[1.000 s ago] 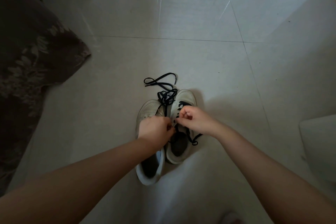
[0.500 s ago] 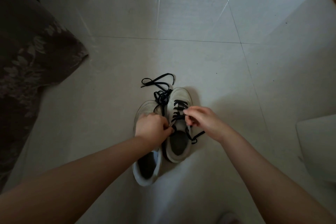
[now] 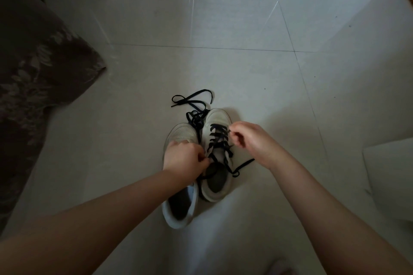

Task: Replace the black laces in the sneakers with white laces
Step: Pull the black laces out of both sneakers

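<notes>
Unlacing stage: right sneaker [image 3: 218, 156] on floor [image 3: 245, 78], black lace [image 3: 220, 140] threaded through most eyelets, top ends loose. Left sneaker [image 3: 181, 176] just beside, lace out; removed lace [image 3: 193, 105] heaped by toes. Left hand [image 3: 184, 159] grip closed on lace near tongue. Right hand [image 3: 248, 138] pinches crossing near toe end. No white laces visible. Next move probably: draw crossings out eyelet by eyelet, shoe held steady.

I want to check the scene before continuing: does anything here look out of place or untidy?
Only mildly. A loose black lace lies tangled on the floor past the toes of the two sneakers, trailing over the left sneaker. The right sneaker is still laced in black. No white laces are visible.
</notes>
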